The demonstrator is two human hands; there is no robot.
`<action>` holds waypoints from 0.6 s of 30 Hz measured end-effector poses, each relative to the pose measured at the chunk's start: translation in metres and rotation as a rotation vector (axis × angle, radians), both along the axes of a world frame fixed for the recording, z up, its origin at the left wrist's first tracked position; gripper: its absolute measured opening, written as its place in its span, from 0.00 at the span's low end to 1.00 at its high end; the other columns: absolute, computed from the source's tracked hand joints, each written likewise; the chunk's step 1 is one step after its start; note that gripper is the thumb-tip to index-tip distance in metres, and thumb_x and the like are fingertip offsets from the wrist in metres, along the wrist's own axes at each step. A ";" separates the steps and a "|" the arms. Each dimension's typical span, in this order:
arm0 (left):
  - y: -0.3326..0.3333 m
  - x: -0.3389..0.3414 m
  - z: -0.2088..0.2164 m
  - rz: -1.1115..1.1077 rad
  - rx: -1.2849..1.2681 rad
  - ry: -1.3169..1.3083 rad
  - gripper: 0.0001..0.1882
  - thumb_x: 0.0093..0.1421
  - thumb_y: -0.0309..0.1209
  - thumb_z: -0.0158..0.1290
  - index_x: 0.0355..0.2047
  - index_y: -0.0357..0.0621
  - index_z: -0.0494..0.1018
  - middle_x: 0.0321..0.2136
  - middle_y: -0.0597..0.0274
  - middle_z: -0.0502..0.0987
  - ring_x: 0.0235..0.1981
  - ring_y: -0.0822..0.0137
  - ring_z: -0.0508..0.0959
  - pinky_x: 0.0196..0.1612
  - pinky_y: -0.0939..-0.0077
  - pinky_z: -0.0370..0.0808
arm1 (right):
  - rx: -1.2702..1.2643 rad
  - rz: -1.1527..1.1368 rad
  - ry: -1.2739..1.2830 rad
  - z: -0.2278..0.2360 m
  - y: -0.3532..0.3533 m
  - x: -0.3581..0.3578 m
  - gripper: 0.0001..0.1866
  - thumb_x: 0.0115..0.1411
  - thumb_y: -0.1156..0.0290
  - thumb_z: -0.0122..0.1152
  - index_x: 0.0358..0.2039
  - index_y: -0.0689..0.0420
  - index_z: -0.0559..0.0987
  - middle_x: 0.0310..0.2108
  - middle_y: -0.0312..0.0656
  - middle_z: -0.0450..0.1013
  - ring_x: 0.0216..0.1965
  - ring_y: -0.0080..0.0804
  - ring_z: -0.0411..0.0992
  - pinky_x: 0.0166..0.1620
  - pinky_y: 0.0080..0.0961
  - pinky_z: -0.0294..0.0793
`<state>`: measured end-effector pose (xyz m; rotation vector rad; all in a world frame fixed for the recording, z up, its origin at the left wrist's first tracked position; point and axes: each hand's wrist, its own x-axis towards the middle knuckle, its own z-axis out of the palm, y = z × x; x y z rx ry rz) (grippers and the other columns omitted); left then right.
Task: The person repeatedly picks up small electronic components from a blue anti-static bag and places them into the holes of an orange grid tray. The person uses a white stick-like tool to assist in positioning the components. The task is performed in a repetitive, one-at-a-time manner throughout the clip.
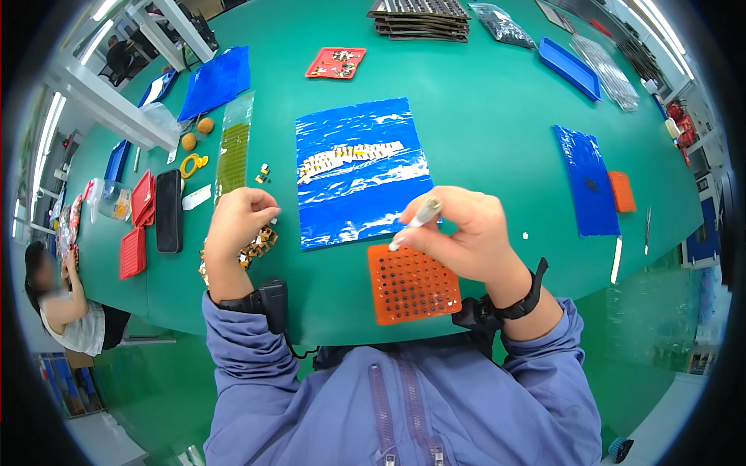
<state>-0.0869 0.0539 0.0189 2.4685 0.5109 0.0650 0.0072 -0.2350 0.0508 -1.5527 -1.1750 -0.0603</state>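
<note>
My right hand grips a short white pen-like tool, its lower end just over the far edge of an orange tray. Rows of small dark round pieces fill the tray. My left hand is closed in a pinch over a heap of small gold, white and black parts; whatever its fingertips hold is too small to name. Beyond the hands lies a blue film-covered sheet, with a crooked row of small white and gold pieces on it.
Left stand a black case, red trays, yellow scissors and a yellowish strip. A red tray with parts and stacked dark trays lie far off. Right are another blue sheet and orange block. A person sits left.
</note>
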 end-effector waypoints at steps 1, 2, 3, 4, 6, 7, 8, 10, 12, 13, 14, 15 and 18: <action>-0.001 0.002 -0.004 -0.031 0.087 -0.058 0.06 0.44 0.29 0.56 0.22 0.39 0.75 0.21 0.57 0.74 0.22 0.66 0.73 0.27 0.74 0.69 | 0.024 -0.017 0.035 -0.001 -0.001 0.001 0.10 0.44 0.74 0.65 0.20 0.60 0.71 0.18 0.38 0.70 0.18 0.21 0.68 0.20 0.17 0.65; -0.005 0.007 -0.008 -0.067 0.173 -0.116 0.06 0.44 0.29 0.56 0.22 0.39 0.75 0.22 0.57 0.74 0.23 0.64 0.74 0.28 0.73 0.69 | 0.046 -0.040 0.068 -0.001 -0.003 0.001 0.10 0.44 0.75 0.66 0.19 0.60 0.71 0.18 0.38 0.70 0.18 0.19 0.68 0.20 0.16 0.65; -0.010 0.014 -0.010 -0.004 0.155 -0.115 0.08 0.44 0.32 0.57 0.24 0.42 0.75 0.24 0.55 0.73 0.27 0.60 0.73 0.31 0.68 0.69 | 0.049 -0.036 0.100 0.000 -0.005 0.003 0.09 0.45 0.76 0.64 0.19 0.60 0.71 0.18 0.37 0.71 0.18 0.17 0.68 0.22 0.14 0.65; -0.014 0.021 -0.014 -0.009 0.171 -0.161 0.08 0.44 0.32 0.58 0.24 0.42 0.74 0.24 0.55 0.72 0.28 0.60 0.72 0.32 0.68 0.69 | 0.084 -0.026 0.139 -0.003 -0.005 0.005 0.08 0.46 0.77 0.64 0.20 0.61 0.71 0.18 0.37 0.71 0.18 0.17 0.68 0.22 0.14 0.66; -0.019 0.033 -0.024 -0.022 0.200 -0.256 0.10 0.44 0.33 0.58 0.25 0.42 0.73 0.24 0.56 0.71 0.29 0.60 0.72 0.33 0.68 0.68 | 0.152 -0.009 0.214 -0.012 -0.004 0.009 0.06 0.47 0.77 0.62 0.21 0.62 0.72 0.18 0.36 0.71 0.19 0.16 0.67 0.24 0.13 0.66; -0.021 0.037 -0.027 -0.022 0.221 -0.248 0.11 0.45 0.34 0.58 0.25 0.41 0.72 0.24 0.56 0.70 0.30 0.59 0.71 0.34 0.68 0.68 | 0.147 -0.013 0.301 -0.012 -0.006 0.010 0.06 0.48 0.77 0.62 0.22 0.62 0.72 0.18 0.35 0.71 0.19 0.15 0.67 0.24 0.12 0.65; -0.020 0.039 -0.031 -0.022 0.250 -0.254 0.10 0.45 0.33 0.58 0.25 0.41 0.71 0.24 0.57 0.70 0.29 0.61 0.71 0.33 0.69 0.68 | 0.142 -0.016 0.388 -0.011 -0.007 0.010 0.05 0.49 0.78 0.61 0.23 0.62 0.73 0.18 0.35 0.70 0.20 0.14 0.67 0.25 0.12 0.65; -0.019 0.042 -0.036 -0.021 0.308 -0.264 0.09 0.45 0.31 0.58 0.25 0.41 0.71 0.25 0.58 0.71 0.26 0.65 0.71 0.30 0.73 0.69 | 0.162 -0.013 0.493 -0.012 -0.009 0.011 0.04 0.50 0.78 0.59 0.25 0.63 0.73 0.18 0.34 0.70 0.21 0.13 0.67 0.25 0.11 0.65; -0.019 0.043 -0.038 -0.039 0.277 -0.225 0.09 0.45 0.30 0.58 0.24 0.40 0.70 0.25 0.58 0.70 0.25 0.64 0.71 0.30 0.72 0.68 | 0.211 -0.002 0.529 -0.014 -0.008 0.012 0.04 0.50 0.78 0.59 0.27 0.64 0.74 0.19 0.33 0.70 0.21 0.13 0.66 0.25 0.10 0.64; -0.019 0.043 -0.038 -0.045 0.260 -0.205 0.10 0.45 0.30 0.58 0.24 0.40 0.70 0.25 0.58 0.70 0.25 0.64 0.71 0.30 0.72 0.68 | 0.211 0.001 0.517 -0.015 -0.008 0.013 0.04 0.51 0.78 0.59 0.27 0.63 0.73 0.19 0.33 0.70 0.22 0.12 0.66 0.25 0.10 0.64; -0.020 0.043 -0.037 -0.061 0.251 -0.203 0.09 0.46 0.30 0.57 0.24 0.40 0.70 0.25 0.59 0.70 0.25 0.66 0.71 0.29 0.73 0.68 | 0.210 0.005 0.505 -0.015 -0.009 0.014 0.04 0.51 0.78 0.58 0.27 0.63 0.73 0.20 0.33 0.70 0.22 0.12 0.66 0.25 0.10 0.63; -0.022 0.043 -0.035 -0.077 0.242 -0.200 0.09 0.46 0.29 0.57 0.24 0.40 0.69 0.24 0.60 0.70 0.25 0.67 0.71 0.29 0.75 0.68 | 0.210 0.008 0.492 -0.015 -0.009 0.014 0.04 0.51 0.78 0.58 0.27 0.63 0.73 0.21 0.33 0.70 0.22 0.12 0.66 0.25 0.09 0.63; -0.030 0.044 -0.024 -0.063 -0.159 -0.199 0.07 0.48 0.27 0.56 0.23 0.40 0.69 0.23 0.62 0.71 0.25 0.72 0.71 0.29 0.79 0.68 | 0.276 0.042 0.549 -0.017 -0.010 0.016 0.04 0.51 0.78 0.58 0.28 0.62 0.73 0.23 0.33 0.70 0.24 0.12 0.65 0.26 0.09 0.63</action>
